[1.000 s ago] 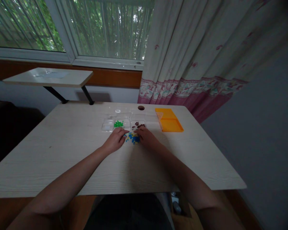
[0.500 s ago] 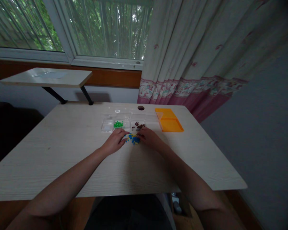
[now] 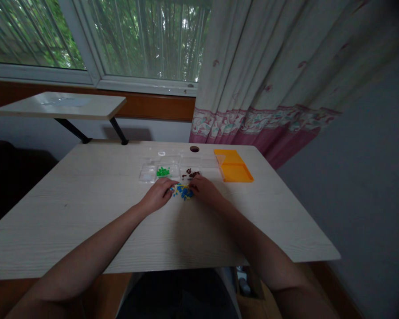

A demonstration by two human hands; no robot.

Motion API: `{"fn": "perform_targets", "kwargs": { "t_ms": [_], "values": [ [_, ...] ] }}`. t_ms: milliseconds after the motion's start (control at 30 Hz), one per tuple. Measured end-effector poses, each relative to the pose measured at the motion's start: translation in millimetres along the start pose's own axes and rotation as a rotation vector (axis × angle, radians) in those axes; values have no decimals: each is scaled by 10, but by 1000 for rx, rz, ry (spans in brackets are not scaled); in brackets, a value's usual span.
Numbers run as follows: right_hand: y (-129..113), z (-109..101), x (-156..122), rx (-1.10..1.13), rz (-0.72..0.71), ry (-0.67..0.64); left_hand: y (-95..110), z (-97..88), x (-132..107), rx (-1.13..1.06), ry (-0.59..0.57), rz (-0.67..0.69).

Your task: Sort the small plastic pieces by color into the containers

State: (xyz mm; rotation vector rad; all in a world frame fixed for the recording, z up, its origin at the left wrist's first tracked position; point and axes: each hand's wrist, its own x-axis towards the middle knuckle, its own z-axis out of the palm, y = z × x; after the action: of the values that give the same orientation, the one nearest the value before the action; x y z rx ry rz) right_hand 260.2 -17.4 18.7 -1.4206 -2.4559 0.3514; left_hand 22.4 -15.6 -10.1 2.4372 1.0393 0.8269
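A small loose pile of blue and yellow pieces [image 3: 185,192] lies on the table between my two hands. My left hand [image 3: 158,193] rests at its left edge, with thumb and index finger apart beside a few pieces. On the other side, my right hand [image 3: 202,188] bends its fingers down at the pile's upper right; the fingertips are close together, and anything between them is too small to make out. Just beyond the hands, green pieces [image 3: 162,172] sit in one clear plastic box, and dark brown pieces [image 3: 189,172] sit in another.
Clear open boxes [image 3: 147,173] stand in a row behind the hands. An open orange case [image 3: 237,171] lies to their right. A round hole [image 3: 194,149] pierces the table [image 3: 119,239] near its back edge. A raised shelf [image 3: 96,108] stands at the back left.
The pile looks slightly more spread toward my left hand, with pieces now near its thumb. My right hand stays at the pile's right side. The view has shifted slightly.
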Motion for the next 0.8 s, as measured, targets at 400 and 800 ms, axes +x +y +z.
{"fn": "perform_targets", "kwargs": {
  "t_ms": [400, 800],
  "values": [
    [78, 50, -6, 24, -1, 23, -7, 40, 6, -27, 94, -136],
    [171, -14, -2, 400, 120, 305, 20, 32, 11, -47, 97, -121]
  ]
}}
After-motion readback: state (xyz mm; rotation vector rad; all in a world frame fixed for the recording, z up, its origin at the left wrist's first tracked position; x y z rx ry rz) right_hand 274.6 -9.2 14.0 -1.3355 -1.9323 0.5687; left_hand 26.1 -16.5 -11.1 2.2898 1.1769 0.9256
